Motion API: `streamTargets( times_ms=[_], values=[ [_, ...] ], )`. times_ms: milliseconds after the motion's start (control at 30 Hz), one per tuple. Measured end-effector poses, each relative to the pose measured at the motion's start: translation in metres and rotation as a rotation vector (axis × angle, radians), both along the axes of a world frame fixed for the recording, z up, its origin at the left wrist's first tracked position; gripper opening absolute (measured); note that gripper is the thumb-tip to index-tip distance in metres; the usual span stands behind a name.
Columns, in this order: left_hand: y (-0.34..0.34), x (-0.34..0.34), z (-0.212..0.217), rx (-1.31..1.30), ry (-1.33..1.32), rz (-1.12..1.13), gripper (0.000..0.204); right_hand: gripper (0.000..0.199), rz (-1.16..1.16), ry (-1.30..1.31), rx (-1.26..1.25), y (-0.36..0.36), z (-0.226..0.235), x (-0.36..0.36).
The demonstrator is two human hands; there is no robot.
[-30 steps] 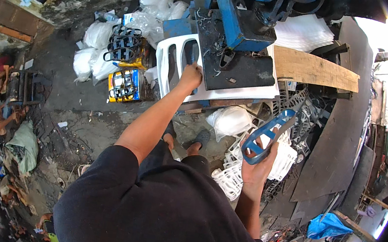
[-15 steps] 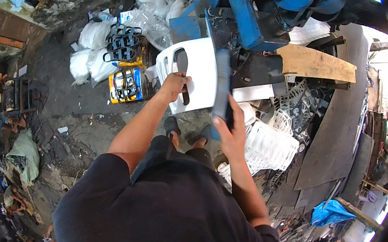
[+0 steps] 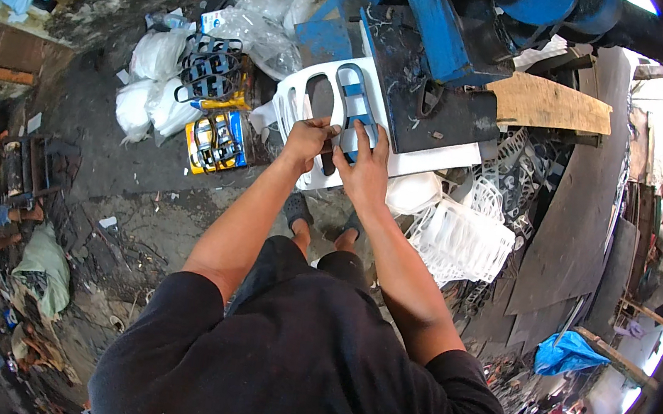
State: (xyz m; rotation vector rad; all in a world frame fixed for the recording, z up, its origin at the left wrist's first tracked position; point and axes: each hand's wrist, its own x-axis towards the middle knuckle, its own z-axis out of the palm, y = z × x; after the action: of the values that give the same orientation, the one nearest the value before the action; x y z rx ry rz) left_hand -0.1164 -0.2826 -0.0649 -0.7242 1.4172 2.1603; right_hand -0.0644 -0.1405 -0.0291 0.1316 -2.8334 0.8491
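Note:
A white sheet (image 3: 373, 72) with sole-shaped cut-outs lies in front of me, partly on the dark press bed. A blue-edged, sole-shaped metal cutting die (image 3: 353, 90) rests on it, beside one long cut-out. My left hand (image 3: 309, 139) is closed at the strip of sheet between that cut-out and the die, its fingertips near the die's side. My right hand (image 3: 366, 170) grips the near end of the die, fingers over its rim. The lower part of the die is hidden under my fingers.
A blue press (image 3: 430, 27) with a dark bed (image 3: 443, 121) stands ahead. White perforated offcuts (image 3: 465, 241) are heaped at right, near a curved wooden board (image 3: 550, 104). Plastic bags (image 3: 154, 91) and bundled straps (image 3: 218, 142) lie left. Other people sit at far left.
My right hand has brought the cutting die leftward and laid it on the white sheet. The sheet is turned slightly, and my left hand has shifted a little to the right.

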Motion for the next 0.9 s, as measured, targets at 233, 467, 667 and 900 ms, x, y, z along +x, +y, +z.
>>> streamTargets(
  times_ms=[233,467,667,900],
  values=[
    [-0.001,-0.004,-0.002,-0.012,0.021,-0.037,0.029,0.064,-0.283,-0.112,-0.200,0.016,0.015,0.045],
    [0.003,-0.014,0.002,0.019,0.054,-0.050,0.033,0.047,-0.771,-0.402,-1.324,0.080,-0.027,0.016],
    [0.054,-0.051,0.007,-0.033,0.099,-0.069,0.029,0.028,-0.841,-0.244,-1.333,0.115,-0.038,-0.025],
    [0.056,-0.108,0.023,-1.136,0.751,-0.211,0.027,0.029,-0.903,-0.411,-1.465,0.122,-0.021,-0.009]
  ],
)
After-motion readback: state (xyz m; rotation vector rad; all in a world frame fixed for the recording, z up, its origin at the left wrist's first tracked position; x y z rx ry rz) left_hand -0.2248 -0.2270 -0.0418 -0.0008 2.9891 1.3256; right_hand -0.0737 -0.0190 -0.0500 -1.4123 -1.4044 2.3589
